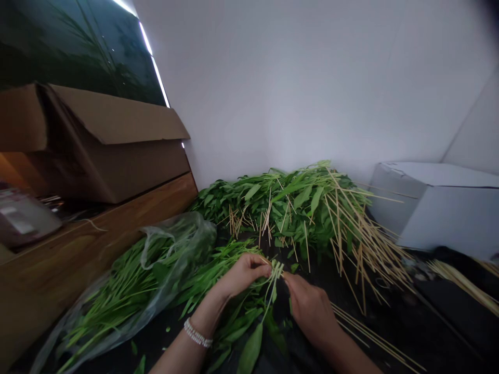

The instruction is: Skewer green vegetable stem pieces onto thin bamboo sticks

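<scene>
Near the lower middle of the head view my left hand [245,272], with a white beaded bracelet at its wrist, is closed, thumb and fingers pinched by a row of pale green stems [276,270]. A thin wooden skewer seems to run across these stems between both hands; just short pieces of it show. From the other side my right hand [310,301] is closed at the skewer, its fingertips touching the stems' right edge. Long green leaves [251,348] hang from the stems toward me. Loose leafy greens [222,265] lie beyond my left hand.
A heap of skewered greens [304,195] lies against the white wall, bare skewers [362,234] sticking out rightward. Left is a clear plastic bag [202,228] of greens, beside a wooden ledge [156,202] with a cardboard box [136,166]. A white box [448,213] stands right. Loose skewers [374,335] lie by my right forearm.
</scene>
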`<state>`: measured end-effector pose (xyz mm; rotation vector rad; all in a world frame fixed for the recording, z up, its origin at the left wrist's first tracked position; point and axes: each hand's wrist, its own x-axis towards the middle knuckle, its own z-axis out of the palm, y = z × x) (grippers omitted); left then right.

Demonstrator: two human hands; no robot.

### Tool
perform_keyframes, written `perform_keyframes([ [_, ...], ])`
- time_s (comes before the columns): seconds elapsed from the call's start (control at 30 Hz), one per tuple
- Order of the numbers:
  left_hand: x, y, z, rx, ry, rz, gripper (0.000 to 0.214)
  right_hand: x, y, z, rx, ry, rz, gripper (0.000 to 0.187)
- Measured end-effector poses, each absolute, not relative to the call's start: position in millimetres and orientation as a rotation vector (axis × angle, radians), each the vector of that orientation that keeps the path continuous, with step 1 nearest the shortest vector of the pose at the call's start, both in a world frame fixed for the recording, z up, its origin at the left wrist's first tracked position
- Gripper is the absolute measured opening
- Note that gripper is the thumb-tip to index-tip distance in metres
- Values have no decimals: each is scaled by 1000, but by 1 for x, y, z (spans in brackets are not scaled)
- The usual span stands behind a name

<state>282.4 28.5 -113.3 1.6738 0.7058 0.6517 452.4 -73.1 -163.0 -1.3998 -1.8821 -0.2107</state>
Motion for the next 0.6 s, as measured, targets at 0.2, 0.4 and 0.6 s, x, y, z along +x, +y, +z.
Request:
perform_keyframes([
  [0.2,275,29,-99,1657,730,734,36,455,-72,-156,-1394,-1819,-382,30],
  [0.4,250,50,-91,1626,1020,1116,44,468,-77,-139,-1354,-1676,-417,22],
  [0.6,243,60,-102,2029,1300,1081,18,467,-78,-138,-1309,-1697,-399,19],
])
